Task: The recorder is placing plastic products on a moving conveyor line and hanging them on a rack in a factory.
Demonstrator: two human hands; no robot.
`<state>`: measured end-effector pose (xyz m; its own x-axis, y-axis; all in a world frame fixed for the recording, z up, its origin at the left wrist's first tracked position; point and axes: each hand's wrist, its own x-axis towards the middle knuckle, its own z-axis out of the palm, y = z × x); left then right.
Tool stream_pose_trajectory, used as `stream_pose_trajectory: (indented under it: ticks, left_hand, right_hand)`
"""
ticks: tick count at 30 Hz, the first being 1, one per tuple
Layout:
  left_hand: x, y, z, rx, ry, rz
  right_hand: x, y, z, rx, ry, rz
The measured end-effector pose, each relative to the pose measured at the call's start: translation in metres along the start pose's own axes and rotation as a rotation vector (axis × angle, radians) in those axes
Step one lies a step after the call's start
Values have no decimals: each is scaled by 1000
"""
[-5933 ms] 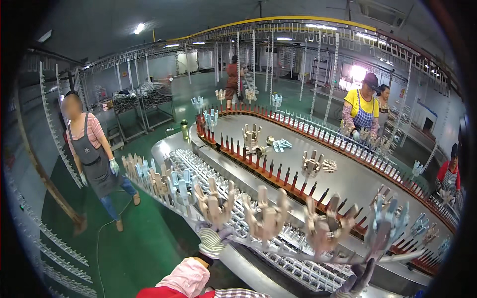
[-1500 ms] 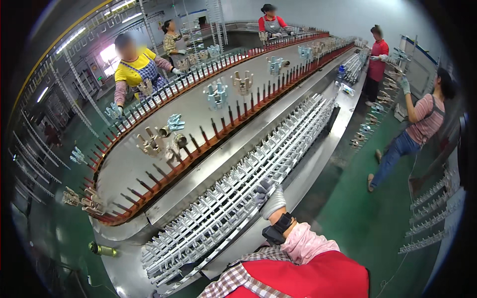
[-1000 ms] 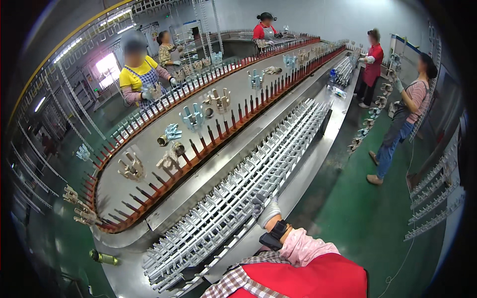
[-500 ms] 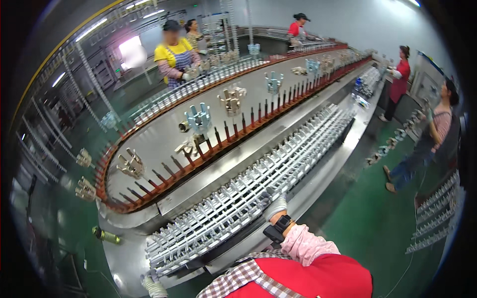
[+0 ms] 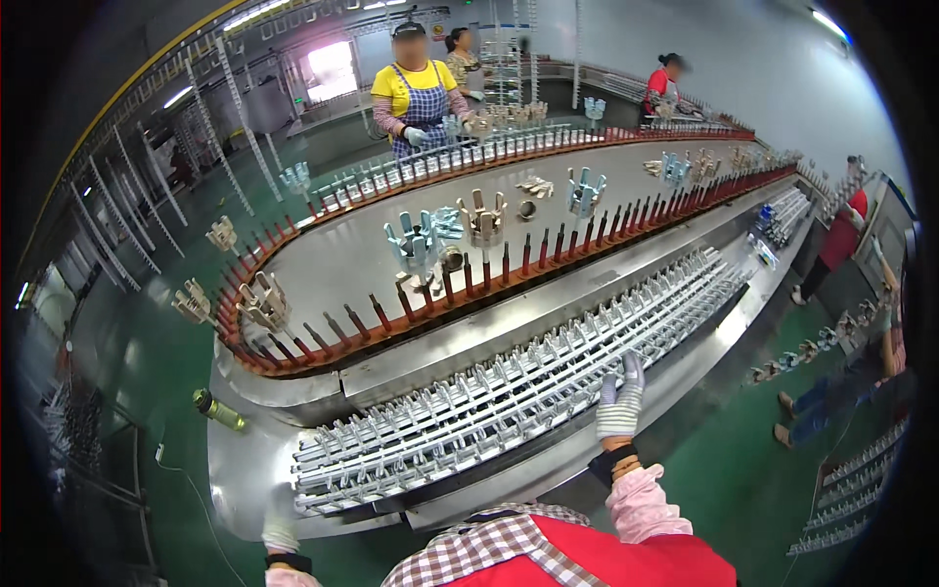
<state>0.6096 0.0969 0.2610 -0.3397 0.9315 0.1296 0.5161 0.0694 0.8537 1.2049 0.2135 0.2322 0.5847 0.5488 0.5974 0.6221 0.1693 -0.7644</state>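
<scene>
A stack of long silver metal racks [image 5: 489, 391], lined with rows of small prongs, lies lengthwise on the steel bench [image 5: 240, 474] before me. My right hand [image 5: 620, 399], in a striped light glove, is at the near edge of the racks, right of their middle. Its fingers point forward and are apart, and nothing shows lifted in them. By the left end of the racks is my left hand [image 5: 280, 523], also gloved. Motion smears its fingers, so their hold cannot be made out.
Beyond the racks runs a looped conveyor with reddish-brown upright pins [image 5: 469, 274]. Metal pronged fixtures [image 5: 485, 217] stand inside the loop. A green bottle [image 5: 219, 409] lies at the bench's left. A co-worker in yellow [image 5: 421, 93] works across; others stand farther off and at right.
My view has shifted. My right hand has moved rightward along the racks, its fingers now reaching forward. My left hand, at the left end, is now blurred.
</scene>
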Motion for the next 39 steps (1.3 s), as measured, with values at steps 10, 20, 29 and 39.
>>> stream_pose_trajectory:
  ticks: [10, 20, 29, 39]
  left_hand:
    - [82, 257, 180, -7, -318, 221]
    - [204, 263, 487, 84, -166, 249]
    - [328, 174, 531, -759, 112, 236]
    - [112, 385, 356, -482, 114, 328]
  right_hand:
    - [55, 62, 14, -106, -246, -225]
    - [83, 148, 12, 105, -231, -194]
    - [115, 172, 9, 233, -338, -222]
    - [154, 253, -8, 600, -340, 184]
